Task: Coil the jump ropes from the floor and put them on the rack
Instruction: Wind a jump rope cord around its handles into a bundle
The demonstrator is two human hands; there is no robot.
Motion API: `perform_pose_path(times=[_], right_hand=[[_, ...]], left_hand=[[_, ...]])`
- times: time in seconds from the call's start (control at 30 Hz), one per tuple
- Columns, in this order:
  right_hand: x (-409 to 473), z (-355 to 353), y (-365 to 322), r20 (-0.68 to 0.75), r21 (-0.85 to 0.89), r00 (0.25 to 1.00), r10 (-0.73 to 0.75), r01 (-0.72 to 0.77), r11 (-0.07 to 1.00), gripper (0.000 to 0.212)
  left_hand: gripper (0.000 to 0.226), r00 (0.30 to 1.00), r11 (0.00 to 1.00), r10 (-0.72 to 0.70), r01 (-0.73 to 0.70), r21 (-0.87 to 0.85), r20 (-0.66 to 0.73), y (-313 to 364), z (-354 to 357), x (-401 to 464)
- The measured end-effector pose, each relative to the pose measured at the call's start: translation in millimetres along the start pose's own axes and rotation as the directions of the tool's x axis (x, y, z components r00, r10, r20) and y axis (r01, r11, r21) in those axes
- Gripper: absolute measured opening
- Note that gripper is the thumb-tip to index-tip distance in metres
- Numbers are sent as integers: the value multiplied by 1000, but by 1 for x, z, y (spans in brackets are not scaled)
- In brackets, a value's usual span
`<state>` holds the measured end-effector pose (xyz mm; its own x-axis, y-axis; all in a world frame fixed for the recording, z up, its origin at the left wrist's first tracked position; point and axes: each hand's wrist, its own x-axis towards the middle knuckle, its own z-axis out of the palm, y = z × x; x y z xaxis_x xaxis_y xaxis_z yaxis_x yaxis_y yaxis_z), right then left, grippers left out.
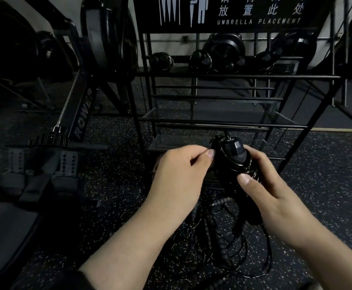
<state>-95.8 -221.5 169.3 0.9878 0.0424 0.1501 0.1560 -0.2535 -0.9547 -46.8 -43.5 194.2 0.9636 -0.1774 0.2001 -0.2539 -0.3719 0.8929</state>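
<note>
A black jump rope bundle (232, 158), handles wrapped with cord, is held in front of the black wire rack (219, 120). My right hand (275, 191) grips the bundle from the right, thumb pressed on the wound cord. My left hand (181, 174) pinches the cord at the bundle's upper left with thumb and forefinger. Below my hands, more black jump ropes (229, 243) lie tangled on the speckled floor, one beaded handle (221, 201) showing.
A rowing machine (74, 122) stands to the left with its foot plates (43, 164) near the floor. The rack's upper shelf holds dark round weights (200, 61). An umbrella placement sign (254, 13) tops the rack. Speckled rubber floor (327, 174) spreads to the right.
</note>
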Motion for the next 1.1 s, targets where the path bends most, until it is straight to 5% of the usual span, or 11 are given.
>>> perform_pose_path(times=[0.57,0.73,1.1], right_hand=[[3,-7,-3,81,-167,996,45,-31,985,44],[0,-2,0,10,-38,996,93,-92,995,41],[1,2,-2,-9,-7,1000,15,-15,1000,49]], left_hand=[[41,962,899,272,-244,364,-27,-7,11,-3],[33,978,941,197,-168,295,-73,-3,12,-4],[24,962,988,-24,-19,-154,-272,-2,20,-9]])
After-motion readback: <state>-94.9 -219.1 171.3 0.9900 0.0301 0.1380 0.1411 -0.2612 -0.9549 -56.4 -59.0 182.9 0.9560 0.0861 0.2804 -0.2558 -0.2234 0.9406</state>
